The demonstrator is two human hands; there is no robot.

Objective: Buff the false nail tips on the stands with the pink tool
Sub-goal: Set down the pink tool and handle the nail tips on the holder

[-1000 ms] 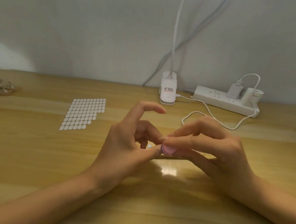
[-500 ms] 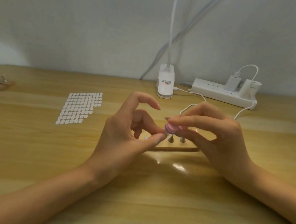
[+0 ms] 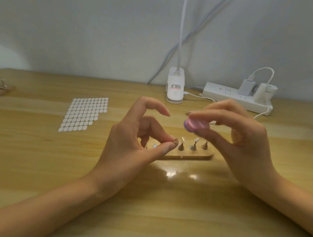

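Two bare hands work over a wooden desk (image 3: pixel 40 166). The right hand (image 3: pixel 241 141) has its grip closed on a small round pink tool (image 3: pixel 196 125), pinched between thumb and fingers and held in the air just above a row of little metal stands (image 3: pixel 181 147) on a wooden strip (image 3: pixel 186 157). Two stands carry pale false nail tips (image 3: pixel 196 139); a third looks bare, though blurred. The left hand (image 3: pixel 131 140) has its grip nearly closed, thumb and fingertip meeting at the row's left end; whether they hold anything cannot be told. The tool touches no tip, so buffing looks unfinished; which tips are done does not show. Behind lie a sheet of white stickers (image 3: pixel 85 113), a lamp clip (image 3: pixel 175 88) and a power strip (image 3: pixel 231 97).
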